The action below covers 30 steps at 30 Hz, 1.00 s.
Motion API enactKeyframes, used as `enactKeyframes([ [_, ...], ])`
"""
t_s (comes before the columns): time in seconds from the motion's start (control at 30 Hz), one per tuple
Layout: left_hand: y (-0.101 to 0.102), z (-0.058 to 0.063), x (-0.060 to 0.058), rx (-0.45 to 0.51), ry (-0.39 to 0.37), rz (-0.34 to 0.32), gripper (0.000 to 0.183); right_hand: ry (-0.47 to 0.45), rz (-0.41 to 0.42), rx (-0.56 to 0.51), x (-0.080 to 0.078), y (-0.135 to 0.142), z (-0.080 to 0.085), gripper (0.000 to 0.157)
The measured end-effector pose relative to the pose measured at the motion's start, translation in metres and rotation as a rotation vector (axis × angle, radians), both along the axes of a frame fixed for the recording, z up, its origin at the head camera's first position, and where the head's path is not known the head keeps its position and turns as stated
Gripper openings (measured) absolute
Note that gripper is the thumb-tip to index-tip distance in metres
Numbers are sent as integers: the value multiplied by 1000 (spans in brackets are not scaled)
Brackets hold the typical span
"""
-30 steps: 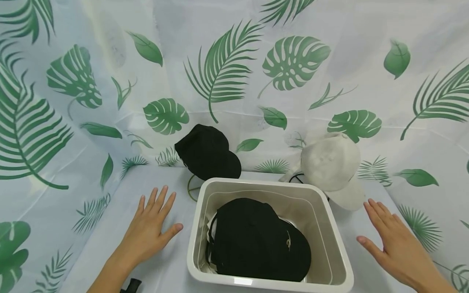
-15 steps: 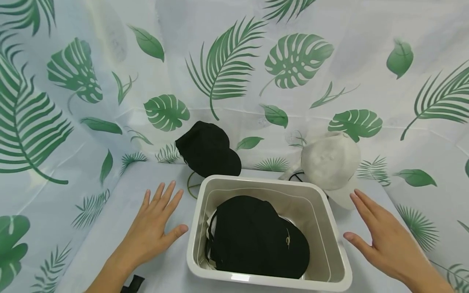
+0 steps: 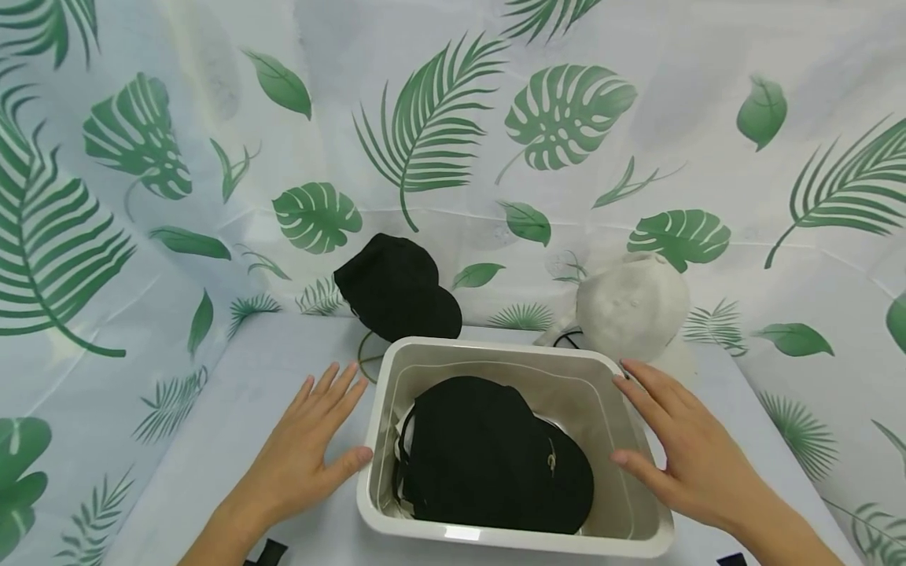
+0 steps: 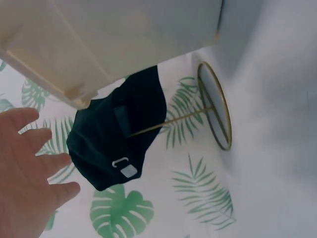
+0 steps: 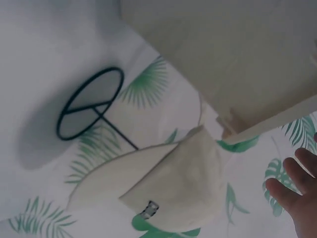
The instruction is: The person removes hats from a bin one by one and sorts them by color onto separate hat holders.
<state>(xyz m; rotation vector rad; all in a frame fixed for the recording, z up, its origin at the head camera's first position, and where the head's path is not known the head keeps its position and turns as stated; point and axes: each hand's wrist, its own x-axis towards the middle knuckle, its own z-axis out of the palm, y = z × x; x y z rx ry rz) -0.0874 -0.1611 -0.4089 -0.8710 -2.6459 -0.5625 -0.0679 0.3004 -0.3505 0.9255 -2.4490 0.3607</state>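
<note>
A pale beige plastic bin [image 3: 495, 542] stands at the front of the table, with a black cap [image 3: 488, 456] lying inside it. My left hand [image 3: 297, 448] is at the bin's left side, fingers straight and spread, thumb tip right at the rim. On the opposite side my right hand [image 3: 686, 448] is held out flat, its fingertips and thumb overlapping the right rim in the head view. Neither hand holds anything. White material peeks out under the cap at the bin's left end. The left wrist view shows the bin's outer wall [image 4: 124, 34] above the fingers [image 4: 54, 161].
Behind the bin, a second black cap [image 3: 396, 291] hangs on a gold wire stand [image 4: 225, 114]. A cream cap [image 3: 630, 306] sits on a black wire stand [image 5: 64, 114] at the back right. A leaf-patterned cloth [image 3: 439, 94] backs the white table [image 3: 184, 487].
My right hand has moved left from beside the cream cap to the bin's right rim. My left hand has drifted right to the left rim. The caps and bin stay put.
</note>
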Motion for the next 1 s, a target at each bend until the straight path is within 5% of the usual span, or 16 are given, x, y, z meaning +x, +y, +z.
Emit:
enactKeyframes([
  [1.0,17,-14,0,215,-9,-165,65,-186,124,38,-5,-62,-4,83],
])
